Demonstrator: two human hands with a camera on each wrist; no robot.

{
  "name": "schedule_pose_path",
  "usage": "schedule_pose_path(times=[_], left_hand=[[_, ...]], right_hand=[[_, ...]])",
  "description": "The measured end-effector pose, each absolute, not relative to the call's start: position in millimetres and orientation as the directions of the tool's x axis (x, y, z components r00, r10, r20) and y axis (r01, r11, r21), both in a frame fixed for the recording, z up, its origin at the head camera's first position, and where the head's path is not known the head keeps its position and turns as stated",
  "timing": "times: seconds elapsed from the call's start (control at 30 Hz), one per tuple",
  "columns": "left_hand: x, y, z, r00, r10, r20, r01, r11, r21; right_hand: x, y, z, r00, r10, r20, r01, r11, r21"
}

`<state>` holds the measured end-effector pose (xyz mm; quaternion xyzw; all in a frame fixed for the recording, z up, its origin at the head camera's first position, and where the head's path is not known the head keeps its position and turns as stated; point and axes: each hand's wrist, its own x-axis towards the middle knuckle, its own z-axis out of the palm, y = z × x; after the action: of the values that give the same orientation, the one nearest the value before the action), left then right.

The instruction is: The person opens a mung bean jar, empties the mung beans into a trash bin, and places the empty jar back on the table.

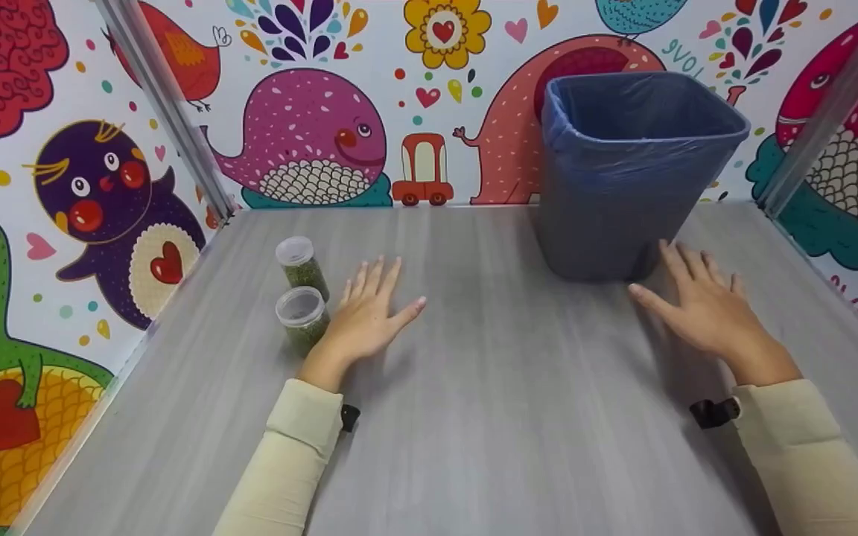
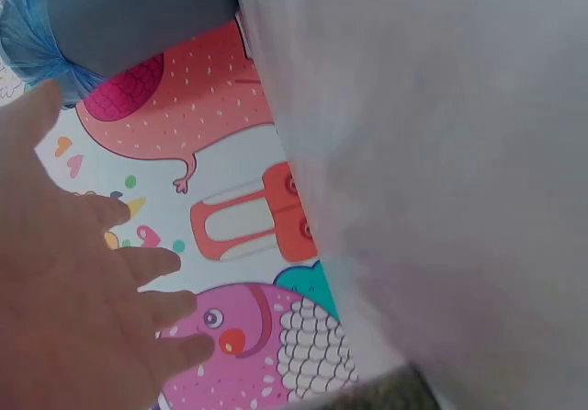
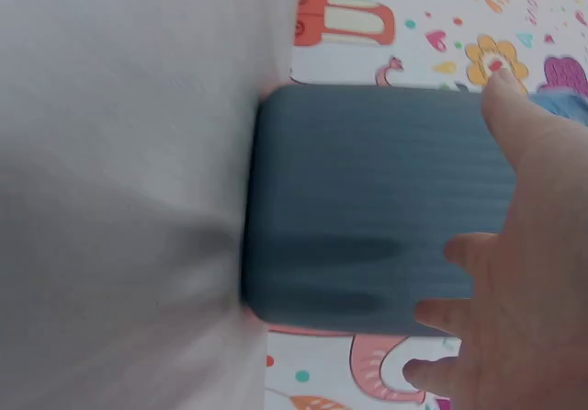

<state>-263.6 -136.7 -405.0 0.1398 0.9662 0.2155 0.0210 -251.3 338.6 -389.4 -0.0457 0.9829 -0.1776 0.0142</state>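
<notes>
My left hand, fingers spread, hovers just right of two clear containers and holds nothing. The nearer one is a short, wide jar with dark green contents. Behind it stands a taller, narrower jar, also with green contents and a pale top. My right hand is spread above the table in front of a grey trash bin lined with a blue plastic bag. Both wrist views show straight, separated fingers with nothing in them. Part of a jar shows at the bottom of the left wrist view.
The grey wood-grain table runs back to a wall printed with cartoon animals. Another printed panel borders the left side. Metal posts stand at the back corners. Each wrist carries a small black device.
</notes>
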Motion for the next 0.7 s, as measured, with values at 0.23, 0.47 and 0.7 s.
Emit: schedule_pose_path(times=[0.23, 0.47, 0.7], left_hand=[[-270, -123, -395, -0.958, 0.285, 0.025, 0.252, 0.798, 0.547], [-293, -86, -377, -0.956, 0.284, 0.073, 0.243, 0.628, 0.739], [-318, -48, -384, -0.971, 0.236, 0.029, 0.106, 0.322, 0.941]], right_hand=[[-254, 355, -387, -0.999, -0.042, -0.018, -0.028, 0.871, -0.491], [-273, 370, -375, -0.993, 0.064, 0.095, -0.028, 0.673, -0.739], [-303, 371, -365, -0.979, 0.202, -0.002, 0.073, 0.342, -0.937]])
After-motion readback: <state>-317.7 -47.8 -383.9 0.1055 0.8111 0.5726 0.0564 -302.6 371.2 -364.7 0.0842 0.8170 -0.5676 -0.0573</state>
